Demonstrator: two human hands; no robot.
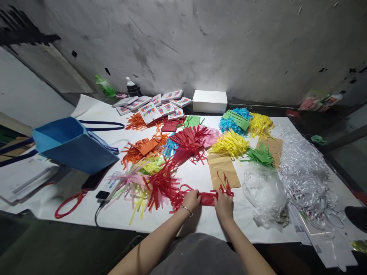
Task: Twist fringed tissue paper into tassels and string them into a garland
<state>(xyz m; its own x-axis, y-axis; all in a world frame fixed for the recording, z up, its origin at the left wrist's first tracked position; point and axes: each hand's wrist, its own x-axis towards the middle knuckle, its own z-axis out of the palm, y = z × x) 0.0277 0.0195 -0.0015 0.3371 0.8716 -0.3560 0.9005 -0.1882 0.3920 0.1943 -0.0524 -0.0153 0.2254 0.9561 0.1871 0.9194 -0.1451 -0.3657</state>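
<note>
A strip of red tissue paper (207,199) with fringed ends lies flat near the front edge of the white table. My left hand (191,201), with a bracelet at the wrist, has its fingers closed on the left part of the strip. On the right part, my right hand (224,203) grips the same paper, its fringe sticking up past the fingers. More red fringe (162,185) spreads just left of my left hand. Behind my right hand is a brown paper envelope (223,172).
Orange fringe (143,149), yellow fringe (230,144) and printed packs (149,112) lie farther back, before a white box (210,101). A blue bag (73,143) stands left. Clear plastic (265,191) and white shredded strips (304,168) are at right.
</note>
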